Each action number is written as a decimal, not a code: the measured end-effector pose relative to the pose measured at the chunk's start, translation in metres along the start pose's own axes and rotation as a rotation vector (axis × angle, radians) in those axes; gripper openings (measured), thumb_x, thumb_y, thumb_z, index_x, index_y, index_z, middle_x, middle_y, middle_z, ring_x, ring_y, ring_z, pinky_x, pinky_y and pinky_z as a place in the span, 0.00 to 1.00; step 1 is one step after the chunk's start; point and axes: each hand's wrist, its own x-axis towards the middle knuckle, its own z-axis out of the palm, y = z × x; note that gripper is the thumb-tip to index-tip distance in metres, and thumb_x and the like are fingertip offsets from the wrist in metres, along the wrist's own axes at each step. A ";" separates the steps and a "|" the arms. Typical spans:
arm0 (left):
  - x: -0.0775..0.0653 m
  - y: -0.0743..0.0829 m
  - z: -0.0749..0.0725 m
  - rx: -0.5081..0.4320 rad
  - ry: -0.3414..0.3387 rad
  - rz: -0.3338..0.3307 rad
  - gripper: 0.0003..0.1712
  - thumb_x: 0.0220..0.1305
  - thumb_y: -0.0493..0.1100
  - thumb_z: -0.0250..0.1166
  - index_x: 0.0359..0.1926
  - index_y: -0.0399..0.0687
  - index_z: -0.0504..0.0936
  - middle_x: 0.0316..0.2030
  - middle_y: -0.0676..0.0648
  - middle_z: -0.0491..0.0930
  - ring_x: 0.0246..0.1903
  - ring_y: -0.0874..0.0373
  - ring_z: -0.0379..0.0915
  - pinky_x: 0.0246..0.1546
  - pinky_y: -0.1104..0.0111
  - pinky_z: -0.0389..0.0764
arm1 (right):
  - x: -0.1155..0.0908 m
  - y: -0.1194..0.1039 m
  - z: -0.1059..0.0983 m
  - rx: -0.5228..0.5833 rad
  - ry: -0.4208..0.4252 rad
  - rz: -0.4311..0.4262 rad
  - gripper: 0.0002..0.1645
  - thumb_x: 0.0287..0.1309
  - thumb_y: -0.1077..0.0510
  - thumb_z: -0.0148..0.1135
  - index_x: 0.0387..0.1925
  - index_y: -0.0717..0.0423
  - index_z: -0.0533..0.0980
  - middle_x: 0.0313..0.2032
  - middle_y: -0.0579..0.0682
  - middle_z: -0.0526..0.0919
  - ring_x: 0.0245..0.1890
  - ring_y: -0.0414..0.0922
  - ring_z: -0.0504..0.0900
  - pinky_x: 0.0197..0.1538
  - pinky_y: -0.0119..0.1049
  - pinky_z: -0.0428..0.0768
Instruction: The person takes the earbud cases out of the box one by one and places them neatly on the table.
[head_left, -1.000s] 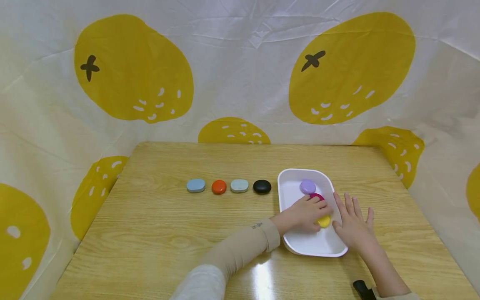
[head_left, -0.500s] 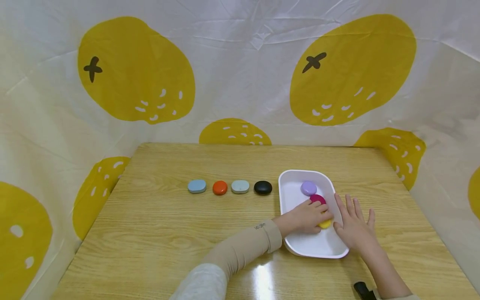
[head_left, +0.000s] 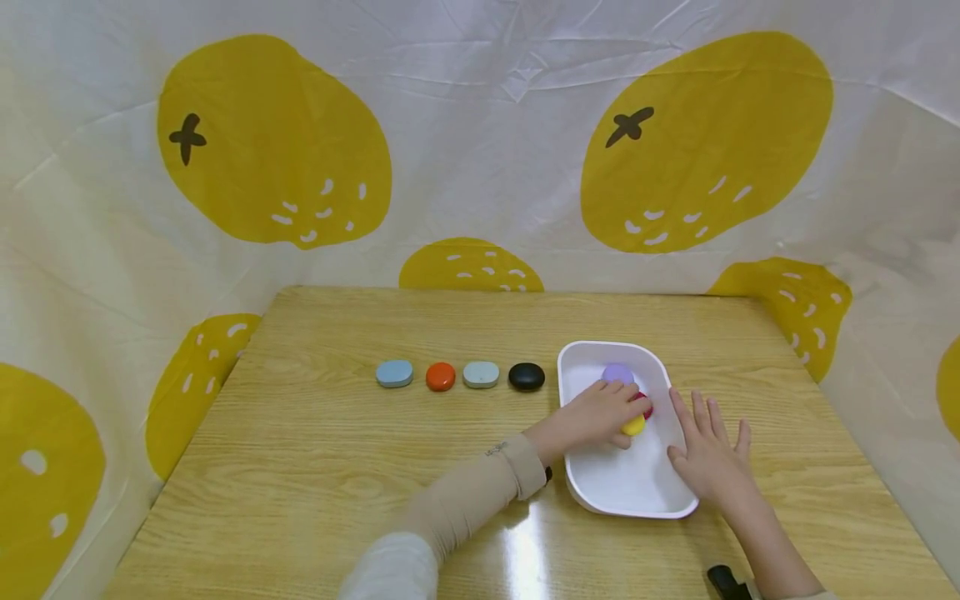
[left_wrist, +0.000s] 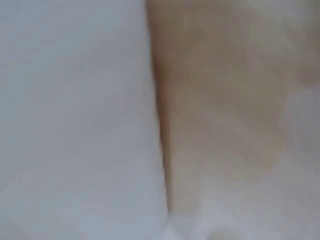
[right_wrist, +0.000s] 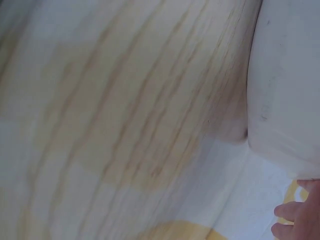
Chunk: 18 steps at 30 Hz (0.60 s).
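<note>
My left hand reaches into a white tray in the head view, its fingers curled over a yellow disc-like piece. Just beyond the fingertips a magenta round piece shows in part. A lilac round piece lies at the tray's far end, its near side covered by the hand. Fingers straight and spread, my right hand rests against the tray's right rim; the right wrist view catches some of its fingers beside the tray wall. The left wrist view is too blurred to show the hand.
Left of the tray a row of smooth pieces lies on the wooden table: light blue, orange-red, pale grey-green and black. A white curtain with yellow fruit prints hangs behind and at the sides.
My left hand has moved left and slightly away from me inside the tray, and the yellow piece has moved with it. The right hand and the row of pieces stay put.
</note>
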 end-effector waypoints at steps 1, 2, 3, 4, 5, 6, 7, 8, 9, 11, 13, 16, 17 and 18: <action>-0.003 -0.005 -0.004 -0.008 0.016 -0.014 0.29 0.53 0.59 0.61 0.56 0.60 0.67 0.49 0.57 0.65 0.47 0.63 0.61 0.44 0.72 0.66 | 0.000 0.000 0.000 0.002 0.000 0.000 0.48 0.57 0.55 0.50 0.71 0.48 0.35 0.67 0.69 0.39 0.66 0.66 0.35 0.55 0.66 0.20; -0.007 -0.010 -0.007 -0.022 0.031 -0.029 0.29 0.52 0.58 0.62 0.55 0.60 0.67 0.48 0.56 0.65 0.46 0.62 0.61 0.44 0.72 0.66 | 0.000 0.000 0.000 0.003 -0.002 0.001 0.48 0.57 0.55 0.50 0.71 0.48 0.35 0.67 0.69 0.39 0.66 0.66 0.35 0.55 0.66 0.20; -0.011 -0.014 -0.010 -0.029 0.044 -0.046 0.29 0.52 0.59 0.62 0.54 0.59 0.67 0.46 0.56 0.64 0.45 0.62 0.61 0.44 0.71 0.65 | 0.000 -0.001 -0.001 0.004 -0.004 0.001 0.48 0.57 0.55 0.50 0.71 0.48 0.35 0.67 0.69 0.39 0.66 0.66 0.35 0.55 0.65 0.19; -0.016 -0.020 -0.013 -0.034 0.056 -0.063 0.28 0.52 0.58 0.62 0.54 0.58 0.67 0.45 0.55 0.64 0.44 0.61 0.60 0.43 0.71 0.65 | 0.000 -0.001 -0.001 0.006 -0.006 0.002 0.47 0.57 0.55 0.50 0.71 0.48 0.35 0.67 0.69 0.39 0.66 0.65 0.35 0.55 0.65 0.19; -0.021 -0.025 -0.016 -0.039 0.066 -0.078 0.28 0.52 0.58 0.62 0.53 0.57 0.67 0.44 0.55 0.64 0.44 0.60 0.60 0.43 0.70 0.65 | -0.001 -0.001 -0.001 0.007 -0.007 0.002 0.47 0.57 0.55 0.50 0.71 0.48 0.36 0.67 0.69 0.39 0.66 0.65 0.35 0.55 0.65 0.19; -0.026 -0.030 -0.019 -0.046 0.071 -0.096 0.29 0.53 0.58 0.62 0.53 0.56 0.67 0.44 0.54 0.64 0.44 0.60 0.60 0.43 0.70 0.65 | -0.001 -0.001 -0.001 0.009 -0.007 0.001 0.47 0.57 0.55 0.50 0.71 0.49 0.36 0.67 0.69 0.39 0.66 0.66 0.35 0.55 0.65 0.19; -0.031 -0.035 -0.021 -0.053 0.075 -0.112 0.29 0.53 0.58 0.62 0.53 0.56 0.66 0.43 0.54 0.63 0.43 0.59 0.60 0.43 0.69 0.65 | -0.001 -0.002 -0.001 0.011 -0.008 0.001 0.47 0.57 0.55 0.50 0.71 0.49 0.36 0.67 0.69 0.39 0.66 0.65 0.35 0.55 0.65 0.19; -0.036 -0.040 -0.022 -0.063 0.078 -0.130 0.29 0.53 0.58 0.62 0.53 0.55 0.66 0.43 0.53 0.63 0.42 0.59 0.60 0.43 0.69 0.65 | -0.001 -0.002 -0.002 0.012 -0.007 0.001 0.47 0.57 0.55 0.50 0.71 0.49 0.36 0.67 0.69 0.39 0.66 0.66 0.35 0.55 0.65 0.19; -0.041 -0.045 -0.023 -0.070 0.080 -0.143 0.29 0.53 0.58 0.62 0.53 0.54 0.66 0.43 0.53 0.63 0.42 0.58 0.60 0.43 0.69 0.65 | -0.001 -0.002 -0.002 0.013 -0.007 0.000 0.47 0.57 0.55 0.50 0.71 0.49 0.36 0.67 0.69 0.39 0.66 0.65 0.35 0.55 0.65 0.19; -0.052 -0.053 -0.023 -0.084 0.091 -0.163 0.30 0.53 0.58 0.63 0.53 0.54 0.65 0.43 0.52 0.63 0.43 0.58 0.60 0.44 0.68 0.65 | -0.002 -0.002 -0.002 0.013 -0.006 0.001 0.47 0.57 0.55 0.50 0.71 0.49 0.36 0.67 0.69 0.39 0.66 0.66 0.36 0.55 0.65 0.19; -0.063 -0.060 -0.020 -0.097 0.113 -0.181 0.30 0.53 0.58 0.63 0.53 0.53 0.66 0.43 0.51 0.63 0.43 0.57 0.61 0.45 0.67 0.66 | -0.002 -0.003 -0.002 0.013 -0.008 0.002 0.47 0.57 0.55 0.50 0.71 0.49 0.36 0.67 0.69 0.39 0.66 0.65 0.35 0.55 0.65 0.19; -0.079 -0.069 -0.012 -0.099 0.139 -0.194 0.31 0.52 0.58 0.64 0.53 0.51 0.67 0.43 0.50 0.65 0.45 0.55 0.63 0.48 0.65 0.66 | -0.001 -0.003 -0.002 0.017 -0.009 0.003 0.47 0.57 0.55 0.50 0.71 0.48 0.35 0.67 0.69 0.39 0.66 0.65 0.34 0.55 0.65 0.18; -0.083 -0.071 -0.008 -0.095 0.139 -0.196 0.31 0.52 0.58 0.64 0.53 0.51 0.67 0.44 0.50 0.66 0.46 0.54 0.63 0.50 0.65 0.66 | -0.001 -0.003 -0.002 0.019 -0.008 0.003 0.47 0.57 0.55 0.49 0.71 0.48 0.35 0.67 0.69 0.39 0.66 0.65 0.34 0.55 0.65 0.18; -0.088 -0.073 -0.005 -0.097 0.134 -0.194 0.31 0.52 0.58 0.64 0.53 0.50 0.67 0.44 0.49 0.66 0.47 0.54 0.63 0.51 0.64 0.66 | -0.001 -0.003 -0.002 0.021 -0.008 0.002 0.47 0.57 0.55 0.49 0.71 0.48 0.35 0.67 0.69 0.39 0.67 0.65 0.33 0.55 0.65 0.18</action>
